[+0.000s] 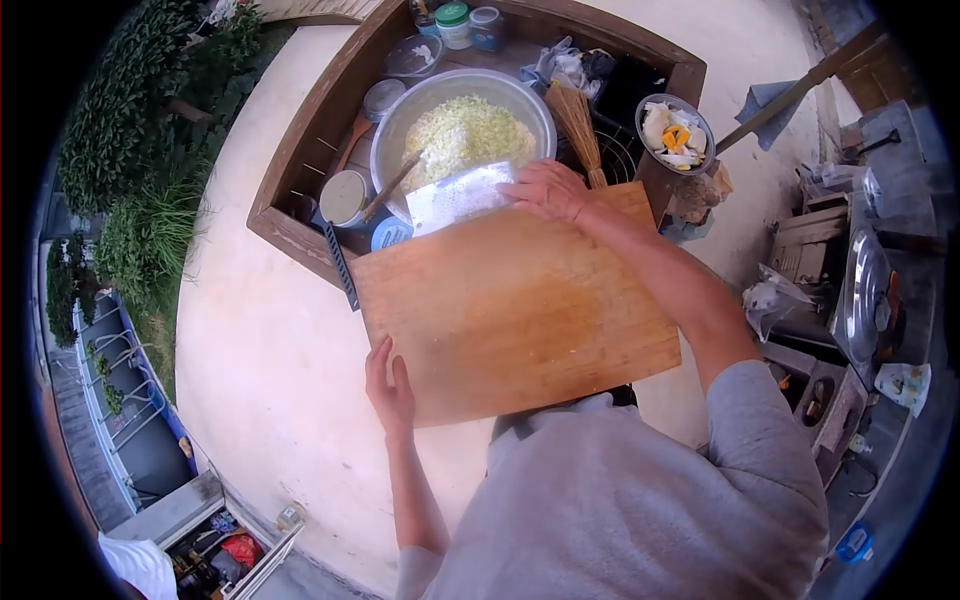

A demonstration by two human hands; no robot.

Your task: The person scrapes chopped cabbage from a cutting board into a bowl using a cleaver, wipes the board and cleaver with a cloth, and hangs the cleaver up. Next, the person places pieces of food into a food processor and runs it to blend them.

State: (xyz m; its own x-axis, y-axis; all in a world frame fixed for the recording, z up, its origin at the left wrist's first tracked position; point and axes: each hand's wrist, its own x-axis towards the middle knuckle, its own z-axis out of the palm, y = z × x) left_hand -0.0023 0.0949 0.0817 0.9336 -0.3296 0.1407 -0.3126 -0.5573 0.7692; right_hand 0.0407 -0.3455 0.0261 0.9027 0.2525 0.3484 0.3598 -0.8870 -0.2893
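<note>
Right hand [545,190] gripping one metal blade [462,198] — left hand [390,385] holding one board [520,310], one bowl [388,150] (chopped vegetable [468,135] inside)

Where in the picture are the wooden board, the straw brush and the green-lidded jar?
Wooden board [515,320], head view: bare middle of its top face.
Straw brush [575,122], head view: middle of its straw bundle.
Green-lidded jar [453,14], head view: its green lid.

Outdoor home cooking yard, with plants [130,130] and chopping board [510,310].
</note>
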